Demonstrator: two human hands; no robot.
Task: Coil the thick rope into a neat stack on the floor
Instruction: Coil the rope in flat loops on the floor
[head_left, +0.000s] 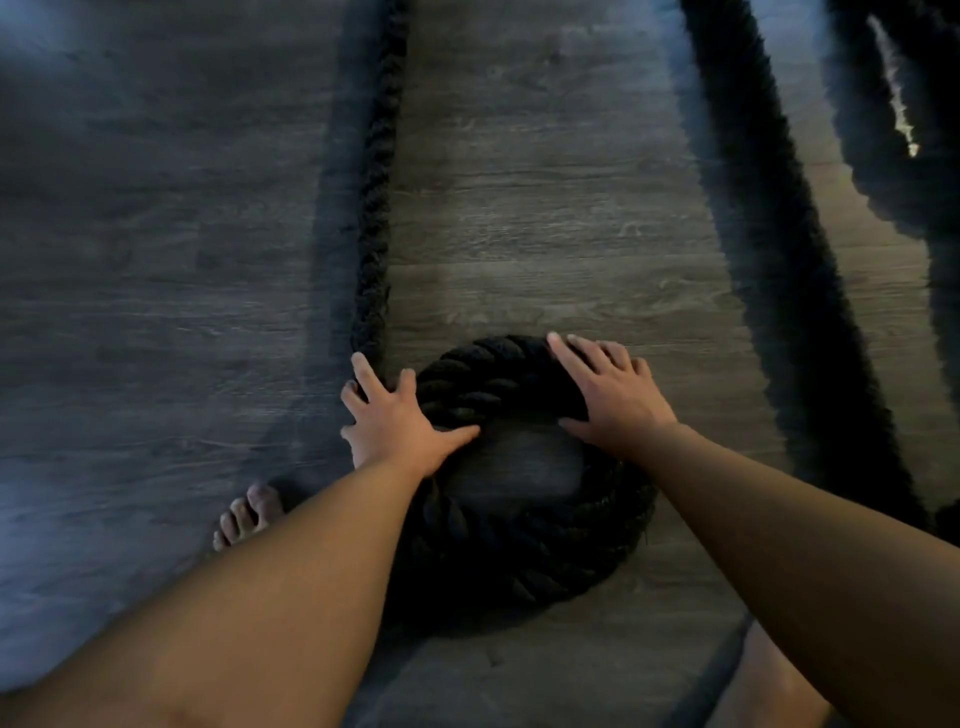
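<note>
While bare floor (130, 260) spreads wide to the left of my foot (249, 514), my left grip (395, 421) presses, fingers spread, on the outer left edge of the rope coil (519, 561), just where the free length (376, 208) runs straight away. My right grip (613, 389) lies flat, fingers apart, over the far right rim. Another rope length (779, 260) fences the right side.

Both arms reach forward and down, forearms bare. Left hand (400, 423) palm down, fingers splayed, thumb pointing right. Right hand (615, 395) palm down, fingers straight and closer together (thumb angled inward). Bare left foot (249, 514) just beside left forearm.
</note>
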